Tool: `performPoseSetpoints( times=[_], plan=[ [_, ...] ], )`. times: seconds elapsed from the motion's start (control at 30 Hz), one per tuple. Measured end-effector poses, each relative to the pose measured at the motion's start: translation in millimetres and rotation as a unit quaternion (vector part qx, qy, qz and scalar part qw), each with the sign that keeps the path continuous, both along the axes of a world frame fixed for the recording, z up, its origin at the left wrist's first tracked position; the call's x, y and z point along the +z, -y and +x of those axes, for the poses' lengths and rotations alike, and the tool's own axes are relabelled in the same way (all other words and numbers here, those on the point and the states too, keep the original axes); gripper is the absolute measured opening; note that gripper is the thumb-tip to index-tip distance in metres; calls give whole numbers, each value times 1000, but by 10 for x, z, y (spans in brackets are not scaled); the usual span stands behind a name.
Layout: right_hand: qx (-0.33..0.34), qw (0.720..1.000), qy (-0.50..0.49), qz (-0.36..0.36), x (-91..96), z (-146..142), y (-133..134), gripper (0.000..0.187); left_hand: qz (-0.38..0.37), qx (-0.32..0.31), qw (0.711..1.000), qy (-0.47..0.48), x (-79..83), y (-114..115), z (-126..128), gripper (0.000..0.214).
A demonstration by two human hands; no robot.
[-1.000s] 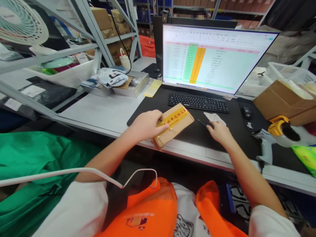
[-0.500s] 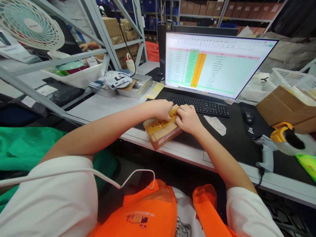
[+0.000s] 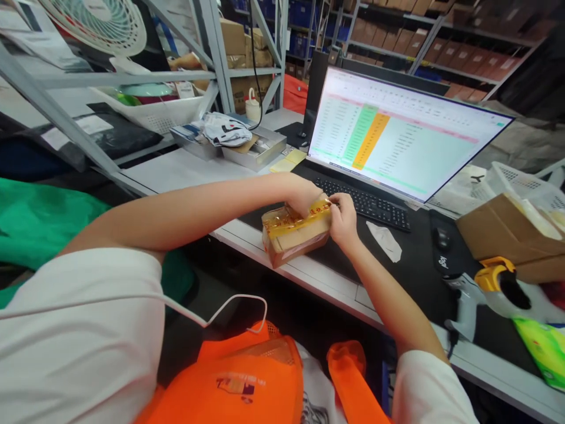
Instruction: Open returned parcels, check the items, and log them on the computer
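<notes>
A small cardboard box [image 3: 295, 244] sits at the desk's front edge, tilted slightly in my view. Yellow packing tape [image 3: 282, 224] with red printing runs along its top and looks wrinkled. My left hand [image 3: 303, 193] bends over the far side of the box, its closed fingers against the tape and partly hidden. At the box's right end, my right hand [image 3: 344, 219] is closed, thumb and fingers pinching the end of the tape near the corner. A crumpled white paper [image 3: 385, 240] lies just right of that hand.
Behind the box stand a keyboard [image 3: 379, 206] and a monitor [image 3: 397, 135]. To the right are a mouse [image 3: 442, 238], a barcode scanner [image 3: 464, 303], a tape dispenser [image 3: 497, 277] and an opened carton [image 3: 498, 232]. Metal trays [image 3: 256, 154] rest at the back left.
My right hand has shifted from the top of the box to its right end. My left hand reaches further over the box. The view has turned and tilted a little.
</notes>
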State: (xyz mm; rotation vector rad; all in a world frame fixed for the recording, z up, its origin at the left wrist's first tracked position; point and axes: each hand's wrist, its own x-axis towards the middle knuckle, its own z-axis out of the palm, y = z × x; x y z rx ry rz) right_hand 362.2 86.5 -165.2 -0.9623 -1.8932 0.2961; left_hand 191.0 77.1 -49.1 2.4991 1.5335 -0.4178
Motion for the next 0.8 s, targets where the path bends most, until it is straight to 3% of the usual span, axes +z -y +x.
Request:
performPoseSetpoints(
  times=[0.13,0.23,0.33,0.53,0.8],
  plan=[
    [-19,979,-123,-161,-104,4,-18,31,-68,29,997,23,-6,-211,48,62],
    [1,971,-120,-207,-114,20,-61,33,-86,47,995,25,-48,-241,125,67],
    [31,965,-112,-235,-110,13,-119,35,-34,55,998,-1,-101,-173,172,78],
    [51,969,-77,-227,-89,-22,-176,41,52,50,997,26,-211,61,63,106],
    [57,981,-65,-172,-140,3,-137,57,64,-7,998,-21,-273,153,9,86]
  ],
)
